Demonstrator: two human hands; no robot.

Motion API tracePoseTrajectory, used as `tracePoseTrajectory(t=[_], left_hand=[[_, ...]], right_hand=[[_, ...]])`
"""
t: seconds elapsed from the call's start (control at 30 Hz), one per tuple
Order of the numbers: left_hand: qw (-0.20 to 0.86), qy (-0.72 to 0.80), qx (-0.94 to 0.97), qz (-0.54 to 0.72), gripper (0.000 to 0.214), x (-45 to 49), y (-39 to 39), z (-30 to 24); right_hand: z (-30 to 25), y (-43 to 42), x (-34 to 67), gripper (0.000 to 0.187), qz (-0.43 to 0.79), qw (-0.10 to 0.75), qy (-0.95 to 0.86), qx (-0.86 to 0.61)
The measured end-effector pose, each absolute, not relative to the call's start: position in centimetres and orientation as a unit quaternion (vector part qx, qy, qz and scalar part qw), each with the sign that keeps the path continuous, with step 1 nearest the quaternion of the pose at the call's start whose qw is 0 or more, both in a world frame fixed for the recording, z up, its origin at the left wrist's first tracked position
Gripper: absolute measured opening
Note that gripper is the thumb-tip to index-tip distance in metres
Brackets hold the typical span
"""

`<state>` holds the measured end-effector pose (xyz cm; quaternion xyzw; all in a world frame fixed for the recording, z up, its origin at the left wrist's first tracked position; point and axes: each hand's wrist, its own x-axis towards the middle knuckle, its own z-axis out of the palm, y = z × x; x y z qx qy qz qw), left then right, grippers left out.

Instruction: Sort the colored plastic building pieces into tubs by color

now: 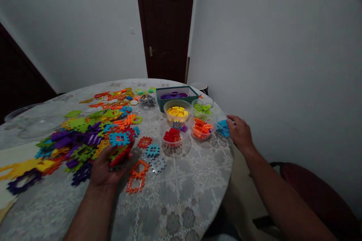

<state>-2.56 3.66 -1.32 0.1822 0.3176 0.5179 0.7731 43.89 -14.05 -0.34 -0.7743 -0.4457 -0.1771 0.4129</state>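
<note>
Several interlocking plastic building pieces, with a blue window piece [119,139] on top and a red piece [120,157] below, are held in my left hand [104,167]. That hand is palm up, its fingers curled round them at the edge of a mixed heap of pieces [85,135]. At the table's right edge my right hand [240,131] has its fingers bent at the rim of a clear bowl of blue pieces [223,128]; its fingertips are partly hidden. Beside it stand clear bowls of orange pieces [201,128], red pieces [172,135], yellow pieces [177,112] and green pieces [202,109].
A green box [162,102] with purple pieces stands behind the bowls, next to a tub of grey pieces [147,101]. Loose orange frames [138,169] and a grey window piece [157,164] lie on the patterned tablecloth [181,196]. A dark red chair [313,188] is at right.
</note>
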Motion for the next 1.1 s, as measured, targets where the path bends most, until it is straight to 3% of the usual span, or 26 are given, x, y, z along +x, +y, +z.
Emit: tracePoseTrajectory(t=[0.23, 0.6, 0.77, 0.9, 1.1], left_hand=[[0.762, 0.312, 0.207, 0.528, 0.039, -2.8, 3.9, -1.8], [0.767, 0.31, 0.196, 0.527, 0.035, -2.7, 3.6, -1.8], [0.777, 0.321, 0.163, 0.516, 0.032, -2.0, 3.1, -1.8], [0.79, 0.313, 0.158, 0.503, 0.028, -1.7, 2.9, -2.0], [0.798, 0.315, 0.148, 0.492, 0.026, -1.5, 2.4, -2.0]], right_hand=[[-3.6, -13.2, 42.8, 0.037, -0.214, 0.358, -0.505, -0.756], [-3.2, -12.2, 42.1, 0.035, -0.23, 0.316, -0.531, -0.752], [-1.1, -12.3, 39.3, 0.03, -0.255, 0.384, -0.535, -0.708], [2.2, -11.3, 33.2, 0.026, -0.127, 0.462, -0.584, -0.656], [4.6, -8.0, 21.9, 0.028, 0.093, 0.478, -0.703, -0.519]])
